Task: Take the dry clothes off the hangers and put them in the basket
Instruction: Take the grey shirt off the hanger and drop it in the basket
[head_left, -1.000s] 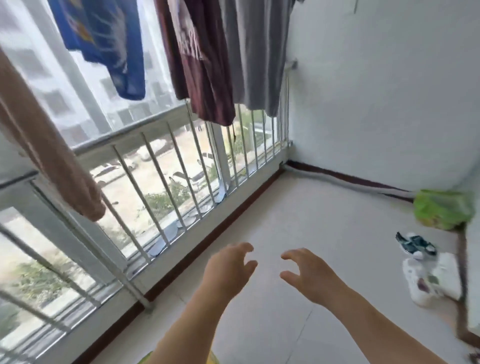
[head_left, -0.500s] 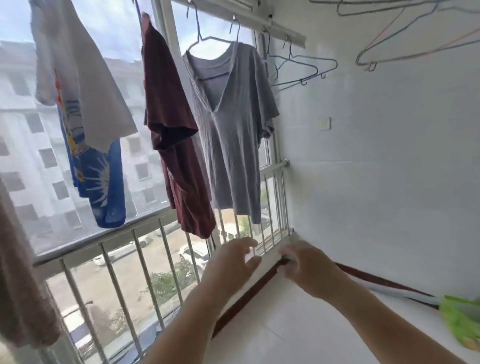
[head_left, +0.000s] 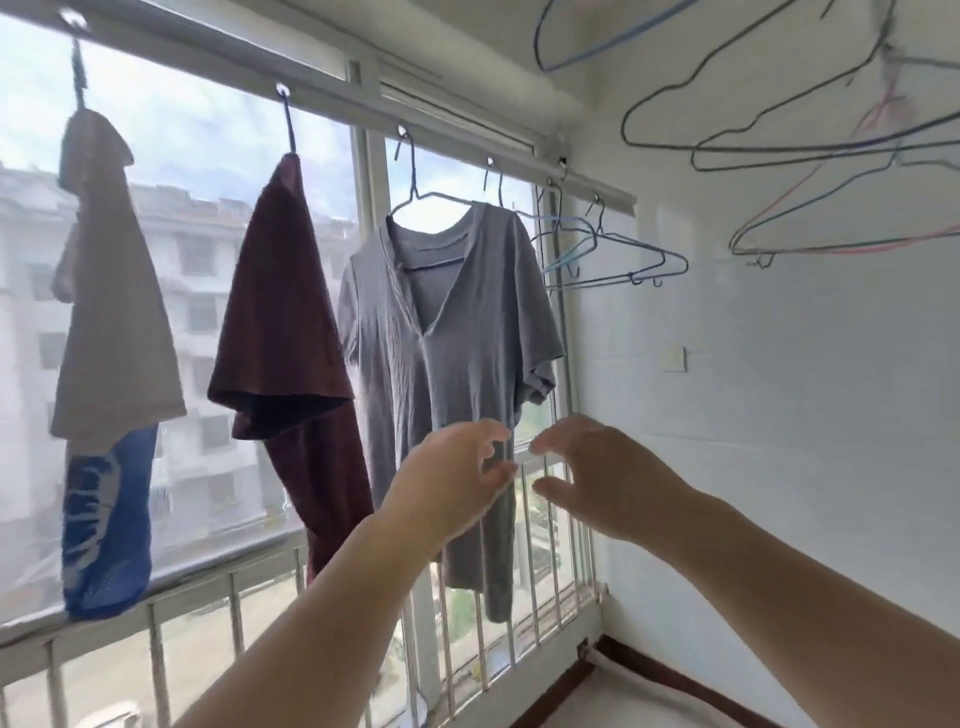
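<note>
Some hangers (head_left: 618, 257) bare; grey shirt (head_left: 447, 374) and others still hung; left hand (head_left: 447, 478), right hand (head_left: 597, 473) empty, fingers loosely spread

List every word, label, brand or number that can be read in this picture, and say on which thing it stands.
None can be read.
Blue shirt: a pale print, blurred, with no letters that can be made out.
Maroon shirt and grey shirt: no text shows.
Wall plate: blank.

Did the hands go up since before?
Yes. The left hand and right hand rose from floor level, below the railing, up to the grey shirt.
</note>
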